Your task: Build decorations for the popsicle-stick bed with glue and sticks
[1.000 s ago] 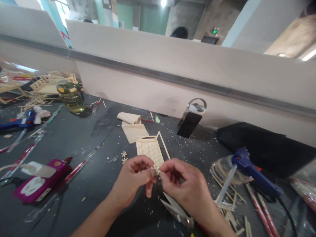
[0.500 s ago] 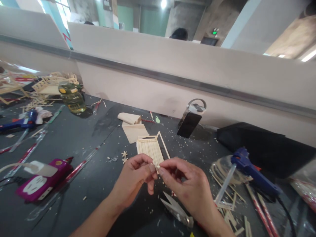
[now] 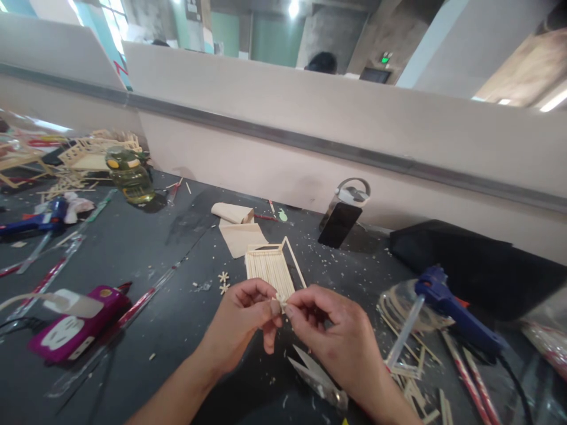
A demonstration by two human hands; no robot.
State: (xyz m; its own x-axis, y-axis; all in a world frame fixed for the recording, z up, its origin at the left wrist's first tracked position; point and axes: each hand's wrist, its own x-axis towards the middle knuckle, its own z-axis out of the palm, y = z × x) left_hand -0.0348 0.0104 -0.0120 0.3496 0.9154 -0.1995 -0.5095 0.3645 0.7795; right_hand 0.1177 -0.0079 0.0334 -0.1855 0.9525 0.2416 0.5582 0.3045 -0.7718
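Note:
My left hand (image 3: 241, 321) and my right hand (image 3: 330, 333) meet low in the middle of the view, fingertips pinched together on a tiny pale star-shaped wooden piece (image 3: 280, 300). Just behind the fingertips a small panel of thin wooden sticks (image 3: 270, 267) with a stick frame lies flat on the dark table (image 3: 146, 248). Two more small star pieces (image 3: 222, 281) lie left of the panel. Metal clippers (image 3: 316, 375) rest under my right wrist.
A blue glue gun (image 3: 447, 304) lies at the right, beside loose sticks (image 3: 410, 378) and a black bag (image 3: 469, 260). A dark phone (image 3: 339, 223) leans on a bottle. At left are a magenta tool (image 3: 71, 327), another glue gun (image 3: 33, 221), a jar (image 3: 128, 174) and a stick model (image 3: 93, 150).
Both hands stay pinched on the small star piece; they have shifted only slightly, with the fingertips a little closer together.

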